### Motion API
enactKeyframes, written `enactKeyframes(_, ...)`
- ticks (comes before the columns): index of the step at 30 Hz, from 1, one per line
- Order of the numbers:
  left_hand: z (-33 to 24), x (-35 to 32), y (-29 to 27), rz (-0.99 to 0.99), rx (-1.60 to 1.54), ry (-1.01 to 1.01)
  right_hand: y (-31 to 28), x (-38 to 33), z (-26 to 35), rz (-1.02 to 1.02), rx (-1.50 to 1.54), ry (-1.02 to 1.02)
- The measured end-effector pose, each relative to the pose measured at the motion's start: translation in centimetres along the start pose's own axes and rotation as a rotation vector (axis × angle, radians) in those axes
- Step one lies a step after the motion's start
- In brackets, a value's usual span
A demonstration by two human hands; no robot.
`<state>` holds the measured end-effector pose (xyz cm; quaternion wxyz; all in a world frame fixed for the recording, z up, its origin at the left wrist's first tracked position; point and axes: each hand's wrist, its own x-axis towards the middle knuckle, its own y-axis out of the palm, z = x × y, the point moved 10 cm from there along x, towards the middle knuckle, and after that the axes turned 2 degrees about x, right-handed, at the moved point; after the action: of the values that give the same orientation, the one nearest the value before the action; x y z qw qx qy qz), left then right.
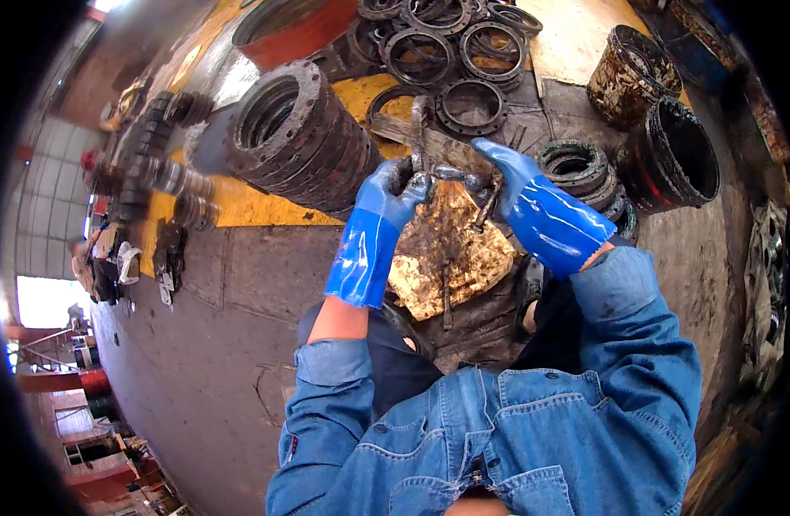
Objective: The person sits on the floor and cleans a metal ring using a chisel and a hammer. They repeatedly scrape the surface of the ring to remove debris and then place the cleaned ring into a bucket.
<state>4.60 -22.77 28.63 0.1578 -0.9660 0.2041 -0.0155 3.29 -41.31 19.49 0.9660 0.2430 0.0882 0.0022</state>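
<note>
My left hand (390, 196), in a blue rubber glove with a soiled palm and fingertips, is closed round the lower end of a dark, grimy metal bar (419, 129) that points away from me. Opposite it, my right hand (517, 176) wears a matching glove, its fingers stretched to the upper left and apart from the thumb side. Just under that hand a dark rod (489, 205) slants down; whether the palm touches it is hidden. Below both hands lies a yellowish, black-stained block (451, 258). Behind them a flat, worn strip (390, 131) lies crosswise.
A tall stack of dark flanged rings (313, 142) leans at the left. More rings (470, 105) are piled at the far side, and a smaller stack (575, 168) stands at the right. Two grimy buckets (631, 77) stand beyond it. A yellow strip (257, 202) crosses the floor.
</note>
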Motion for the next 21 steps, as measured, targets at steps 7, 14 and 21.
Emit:
enactKeyframes(7, 1.7, 0.8, -1.4, -0.222, 0.281, 0.025, 1.5, 0.8, -1.2, -0.057, 0.103, 0.059)
enactKeyframes(14, 3.7, -0.1, -5.4, -0.254, -0.348, -0.071, 6.0, -3.7, 5.7, -0.087, -0.028, 0.105)
enactKeyframes(21, 7.6, 0.6, -9.0, -0.313, -0.748, -0.07, 5.7, -9.8, 11.4, 0.198, -0.725, -0.417)
